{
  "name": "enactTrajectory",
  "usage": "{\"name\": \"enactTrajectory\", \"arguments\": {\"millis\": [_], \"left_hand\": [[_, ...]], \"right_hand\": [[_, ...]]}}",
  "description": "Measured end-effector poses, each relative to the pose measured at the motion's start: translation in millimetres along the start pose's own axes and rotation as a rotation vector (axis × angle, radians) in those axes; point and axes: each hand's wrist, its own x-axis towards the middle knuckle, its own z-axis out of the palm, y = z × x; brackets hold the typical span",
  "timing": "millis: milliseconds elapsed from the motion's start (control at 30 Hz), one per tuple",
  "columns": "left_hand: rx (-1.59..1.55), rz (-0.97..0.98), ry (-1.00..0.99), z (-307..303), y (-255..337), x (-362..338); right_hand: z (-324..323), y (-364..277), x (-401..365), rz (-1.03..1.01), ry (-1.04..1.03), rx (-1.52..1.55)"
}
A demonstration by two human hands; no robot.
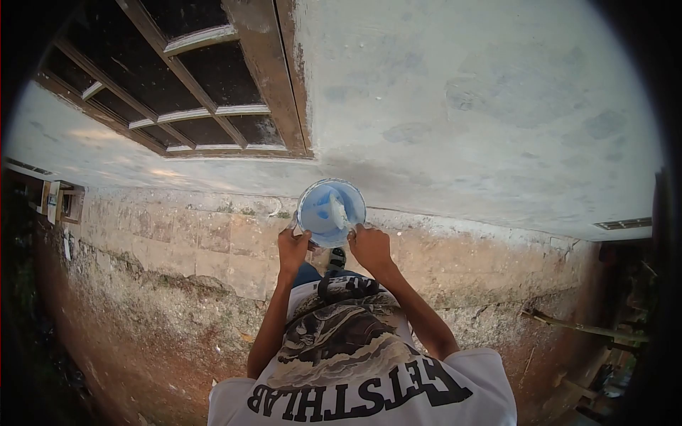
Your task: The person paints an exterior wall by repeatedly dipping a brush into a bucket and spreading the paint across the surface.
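Bucket (330,209) – pale blue, held out in front of the chest, close to the wall (462,92). I'd say keep it level and share the weight evenly so nothing slops out. Left hand (293,250) and right hand (369,245) are both curled tight on the near rim – thumbs pinching the edge. Something white sits inside, can't tell what.

Plastered wall (462,92) and window frame (213,110) close beyond the bucket (330,211), open ground (497,277) either side.
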Motion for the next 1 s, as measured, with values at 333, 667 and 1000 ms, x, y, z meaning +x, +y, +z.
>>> {"name": "enactTrajectory", "arguments": {"millis": [333,667,1000], "left_hand": [[0.175,0.097,-0.007,0,-1,-14],[-0.108,0.095,0.042,-3,3,-19],[-0.152,0.104,0.085,-6,1,-16]], "right_hand": [[29,-32,23,-0.239,-0.085,-0.033],[5,-44,25,-0.181,-0.002,0.113],[-13,-20,20,-0.088,-0.011,0.569]]}}
